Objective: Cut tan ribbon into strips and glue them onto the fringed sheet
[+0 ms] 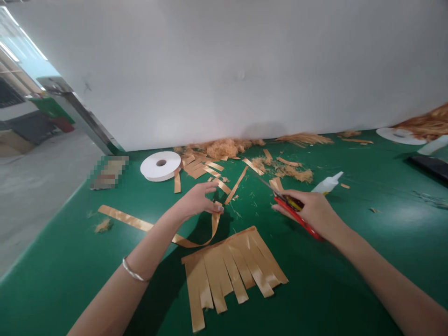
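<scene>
My left hand (pixel 200 201) pinches the end of a long gold satin ribbon (pixel 129 219), which curls down from the fingers and trails off to the left under my forearm. In my right hand (pixel 311 210) is a pair of scissors with red handles (pixel 297 218); the blades point up and left, apart from the ribbon. A fringe of gold ribbon strips (pixel 233 263) lies below the hands, its strips side by side along a band at the top and uneven at the lower ends. Several short cut ribbon pieces (pixel 220 185) are scattered just beyond my left hand.
A white ribbon roll (pixel 157 167) lies at the back left. Frayed gold fibres (pixel 224 147) are heaped along the white wall (pixel 245 70). Behind my right hand is a white squeeze bottle (pixel 327 183). A black object (pixel 430 168) sits at the right of the green table (pixel 332 289).
</scene>
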### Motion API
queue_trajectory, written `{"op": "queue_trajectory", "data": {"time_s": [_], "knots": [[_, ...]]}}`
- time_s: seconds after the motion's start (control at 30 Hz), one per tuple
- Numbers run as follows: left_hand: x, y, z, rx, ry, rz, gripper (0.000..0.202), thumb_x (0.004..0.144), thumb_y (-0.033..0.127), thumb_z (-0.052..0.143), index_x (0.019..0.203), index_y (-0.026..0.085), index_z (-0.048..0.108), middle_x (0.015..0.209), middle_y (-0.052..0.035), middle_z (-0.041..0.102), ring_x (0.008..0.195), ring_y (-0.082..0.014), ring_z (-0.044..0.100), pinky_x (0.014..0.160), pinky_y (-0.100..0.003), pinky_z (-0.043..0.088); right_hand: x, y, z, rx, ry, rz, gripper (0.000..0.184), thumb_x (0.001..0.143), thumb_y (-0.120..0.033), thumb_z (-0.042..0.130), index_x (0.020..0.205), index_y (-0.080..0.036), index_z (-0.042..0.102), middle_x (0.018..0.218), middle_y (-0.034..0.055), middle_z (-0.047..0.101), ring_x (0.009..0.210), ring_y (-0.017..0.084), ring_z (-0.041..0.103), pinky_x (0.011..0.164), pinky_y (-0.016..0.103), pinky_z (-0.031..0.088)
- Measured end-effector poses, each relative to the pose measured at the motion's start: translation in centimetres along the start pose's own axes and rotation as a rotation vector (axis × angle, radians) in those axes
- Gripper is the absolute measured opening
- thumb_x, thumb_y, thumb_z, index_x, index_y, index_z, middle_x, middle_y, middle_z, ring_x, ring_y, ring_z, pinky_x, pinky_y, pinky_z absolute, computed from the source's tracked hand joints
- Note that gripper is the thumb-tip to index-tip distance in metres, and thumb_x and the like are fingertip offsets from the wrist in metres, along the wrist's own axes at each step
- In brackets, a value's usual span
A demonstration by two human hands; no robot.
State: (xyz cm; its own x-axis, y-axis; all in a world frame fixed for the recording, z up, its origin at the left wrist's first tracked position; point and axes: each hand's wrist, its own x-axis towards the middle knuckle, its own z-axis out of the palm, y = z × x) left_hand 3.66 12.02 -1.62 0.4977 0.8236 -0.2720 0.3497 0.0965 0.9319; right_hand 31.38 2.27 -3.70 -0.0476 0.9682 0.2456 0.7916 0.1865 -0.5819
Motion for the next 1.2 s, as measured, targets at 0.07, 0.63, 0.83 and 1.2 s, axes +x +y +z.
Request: {"op": "queue_trajectory", "data": {"time_s": [0.07, 0.63, 0.83, 1.2], "knots": [[-0.8, 0.5, 0.5, 0.085, 0.078, 0.078, 0.071, 0.058, 0.008, 0.072, 0.124, 0.022, 0.048, 0.139, -0.0181, 0.038, 0.063, -0.0154, 0.066, 0.059, -0.032, 0.057, 0.2, -0.5, 0.6, 0.221, 0.082, 0.132, 0.042, 0.069, -0.05, 0.067, 0.095, -0.017, 0.06, 0.077, 0.0064, 0.066, 0.065, 0.02, 0.063, 0.061, 0.032, 0.049], [-1.8, 0.7, 3.9, 0.104, 0.089, 0.399, 0.037, 0.065, 0.012, 0.069, 0.091, 0.019, 0.044, 0.096, -0.0035, 0.058, 0.069, -0.0105, 0.058, 0.058, -0.024, 0.051, 3.8, -6.6, 5.1, 1.037, 0.107, 0.232, 0.05, 0.047, -0.025, 0.082, 0.087, -0.019, 0.053, 0.064, -0.0056, 0.058, 0.056, 0.01, 0.055, 0.055, 0.024, 0.046], [-1.4, 0.1, 4.2, 0.13, -0.132, 0.417, 0.01, 0.07, 0.017, 0.066, 0.077, 0.016, 0.059, 0.076, -0.0009, 0.065, 0.072, -0.0132, 0.062, 0.069, -0.026, 0.05, 4.5, -5.2, 3.2, 0.913, 0.211, 0.133, 0.048, 0.05, -0.027, 0.082, 0.088, -0.02, 0.053, 0.065, -0.0053, 0.056, 0.057, 0.011, 0.053, 0.054, 0.024, 0.044], [-1.0, -0.7, 4.1, 0.104, -0.018, 0.386, 0.014, 0.068, 0.013, 0.064, 0.08, 0.016, 0.07, 0.082, -0.0048, 0.071, 0.074, -0.0185, 0.068, 0.073, -0.031, 0.055, 4.8, -5.0, 1.8, 0.795, 0.309, 0.054, 0.041, 0.061, -0.037, 0.075, 0.09, -0.023, 0.05, 0.07, -0.0041, 0.051, 0.059, 0.011, 0.05, 0.056, 0.026, 0.046]]}}
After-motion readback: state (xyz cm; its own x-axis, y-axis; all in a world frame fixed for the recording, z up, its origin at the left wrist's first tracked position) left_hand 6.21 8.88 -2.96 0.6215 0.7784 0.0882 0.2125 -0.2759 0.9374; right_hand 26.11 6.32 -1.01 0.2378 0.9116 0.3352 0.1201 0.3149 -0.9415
